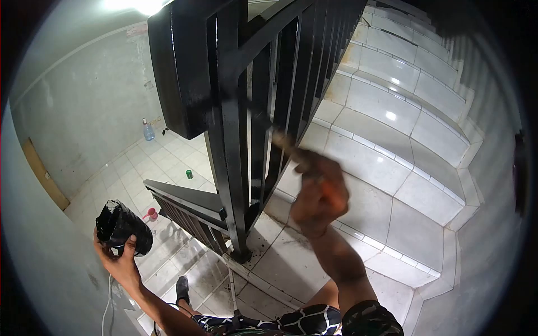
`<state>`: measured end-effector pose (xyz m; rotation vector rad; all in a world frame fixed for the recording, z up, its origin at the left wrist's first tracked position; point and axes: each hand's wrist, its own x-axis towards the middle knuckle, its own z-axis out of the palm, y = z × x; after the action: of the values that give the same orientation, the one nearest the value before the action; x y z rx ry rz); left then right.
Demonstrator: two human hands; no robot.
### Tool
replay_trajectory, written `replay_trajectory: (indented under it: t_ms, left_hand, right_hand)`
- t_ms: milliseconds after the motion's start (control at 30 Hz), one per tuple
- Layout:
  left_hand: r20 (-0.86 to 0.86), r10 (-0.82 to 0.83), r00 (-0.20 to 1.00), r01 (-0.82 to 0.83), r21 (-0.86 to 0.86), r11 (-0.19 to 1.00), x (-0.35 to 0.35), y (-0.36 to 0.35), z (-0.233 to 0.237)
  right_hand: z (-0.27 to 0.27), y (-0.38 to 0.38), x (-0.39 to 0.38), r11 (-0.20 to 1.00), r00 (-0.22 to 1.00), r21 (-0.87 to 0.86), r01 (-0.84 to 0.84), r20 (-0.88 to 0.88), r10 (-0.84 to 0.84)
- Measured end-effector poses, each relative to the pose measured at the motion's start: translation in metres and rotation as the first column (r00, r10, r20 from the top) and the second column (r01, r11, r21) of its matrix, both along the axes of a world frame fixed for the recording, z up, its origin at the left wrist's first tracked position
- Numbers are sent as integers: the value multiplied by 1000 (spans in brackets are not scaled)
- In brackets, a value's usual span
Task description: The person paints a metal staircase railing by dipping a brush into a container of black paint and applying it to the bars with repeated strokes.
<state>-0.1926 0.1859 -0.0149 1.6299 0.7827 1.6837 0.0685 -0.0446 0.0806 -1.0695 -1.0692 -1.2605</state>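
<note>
My left hand [121, 262] is wrapped round a black, paint-coated container [131, 231] with a ragged open top, held tilted at the lower left. Its inside is mostly out of sight. My right hand [320, 193], smeared by motion, grips a paintbrush [284, 141] by its handle. The brush's dark head reaches the upright bars of the black metal railing [230, 145]; whether it touches them is too blurred to tell. Glossy black covers the railing's bars and the wide panel [188, 73] at its end.
White tiled stairs [386, 151] climb on the right. A lower railing [185, 210] slopes down beside more steps. On the floor below are a clear bottle [148, 130], a green container [189, 174] and a pink dipper [150, 214]. A pale cable [106, 302] hangs at lower left.
</note>
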Motion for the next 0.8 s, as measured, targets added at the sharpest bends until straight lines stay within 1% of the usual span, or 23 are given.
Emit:
replay_trajectory:
  t_ms: [33, 100, 167, 200, 233, 267, 333, 367, 433, 467, 533, 567, 633, 667, 733, 767, 800]
  left_hand:
    - [-10, 0, 1000, 0, 5, 1000, 0, 0, -1]
    - [-10, -7, 1000, 7, -6, 1000, 2, -1, -1]
    - [-3, -10, 1000, 10, -11, 1000, 3, -3, 1]
    - [4, -20, 1000, 20, -8, 1000, 4, -5, 3]
    - [15, -30, 999, 30, -6, 1000, 4, -6, 4]
    - [18, -29, 999, 29, -4, 1000, 4, -6, 4]
    - [10, -24, 1000, 24, -7, 1000, 5, -5, 6]
    - [14, -24, 1000, 24, -7, 1000, 7, -5, 6]
    - [20, -27, 999, 27, 6, 1000, 7, -5, 6]
    - [23, -27, 999, 27, 4, 1000, 8, -6, 6]
    - [-1, -25, 1000, 25, 2, 1000, 9, -7, 6]
    - [-2, -25, 1000, 25, 2, 1000, 8, -7, 5]
    - [-12, -39, 999, 39, -2, 999, 8, -6, 4]
    - [-15, -41, 999, 41, 1, 999, 8, -6, 4]
    - [-21, -23, 999, 23, -5, 1000, 8, -7, 4]
    - [-25, -24, 999, 24, -3, 1000, 7, -7, 4]
    - [-11, -30, 999, 30, -8, 1000, 7, -6, 4]
  right_hand:
    - [8, 1, 11, 988, 997, 138, -62, -26, 66]
    - [46, 8, 31, 980, 997, 199, 29, -81, -13]
    - [73, 24, 41, 951, 967, 271, -147, -163, 196]
    - [72, 26, 38, 950, 966, 275, -148, -167, 199]
    - [71, 28, 33, 984, 994, 173, -38, -99, 56]
    - [70, 30, 29, 993, 996, 79, 84, -14, -83]
    - [47, 32, 12, 991, 971, 52, 120, 201, -129]
    - [36, 25, 0, 991, 970, 53, 120, 205, -128]
    - [20, 9, -18, 990, 996, -136, -42, 67, 51]
    - [23, 3, -15, 990, 996, -139, -41, 70, 51]
    - [28, -9, -8, 993, 995, -98, -60, 77, 68]
    - [43, -6, -6, 1000, 992, -16, -14, 123, 16]
    - [64, 9, 12, 983, 981, 144, -110, 176, 84]
    - [70, 15, 19, 983, 981, 147, -107, 174, 81]
    - [72, 22, 30, 998, 944, 28, -62, 325, 50]
    - [63, 21, 29, 998, 945, 31, -61, 323, 48]
    - [47, 17, 26, 998, 964, -57, -15, 264, 30]
